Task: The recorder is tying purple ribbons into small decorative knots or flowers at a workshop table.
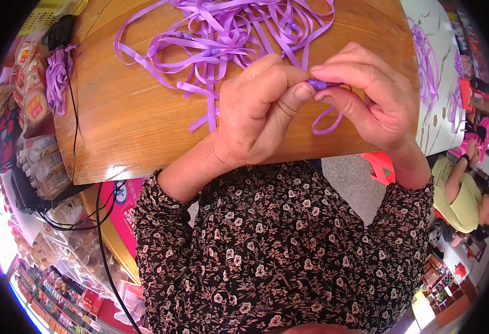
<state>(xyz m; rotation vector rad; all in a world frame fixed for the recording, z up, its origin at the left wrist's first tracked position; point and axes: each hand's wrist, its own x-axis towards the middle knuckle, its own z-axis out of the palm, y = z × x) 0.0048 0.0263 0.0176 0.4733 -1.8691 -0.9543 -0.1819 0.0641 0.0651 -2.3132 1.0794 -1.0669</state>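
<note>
Between the fingertips of both hands is a small, rounded purple plastic connector [318,84] on a ribbon lanyard. My left hand [261,108] pinches its left end with thumb and forefinger. From the right, my right hand [370,97] grips it the same way, its fingertips nearly meeting the left ones. A loop of the purple ribbon [327,123] hangs below, near the right thumb. Just beyond the hands lies a tangled heap of purple ribbon lanyards [222,33] with similar connectors on them. Most of the ribbon inside my hands is hidden.
The wooden table [127,122] carries the heap. More purple ribbons [59,78] hang at its left edge beside a black cable [101,234] and packaged goods [44,161]. On the right, a white marbled table [442,83] holds further ribbons; a person in yellow [459,195] sits beyond it.
</note>
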